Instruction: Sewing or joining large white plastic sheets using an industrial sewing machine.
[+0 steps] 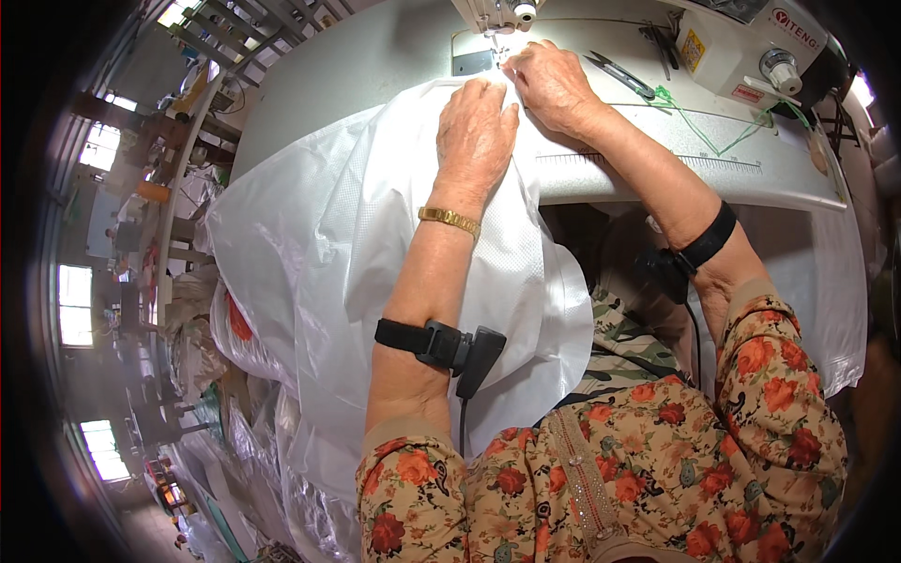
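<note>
L hand (474, 136) is resting back-up on the white cloth (375, 225), fingers curling in & lying close tog., tips near the cloth's far edge; can't tell if they're pinching a fold or just pressing. R hand (556, 89) is angling in from the R, fingers bunching, tips sitting by that same far edge; can't tell if thumb + index are pinching it, glare's too strong there. White cloth is lying under the L fingers, spreading L of them over the machine table (319, 103) & hanging down behind them. Sewing machine head (483, 14) is standing just beyond both sets of fingertips; metal plate (472, 63) is showing just L of the R fingertips. Dark snips (621, 75) are lying R of the R fingers, w/ green thread (699, 133) trailing farther R. Gold bracelet (449, 220) is circling the L wrist, behind the L fingers; black straps (402, 336) are wrapping both forearms, farther back.
</note>
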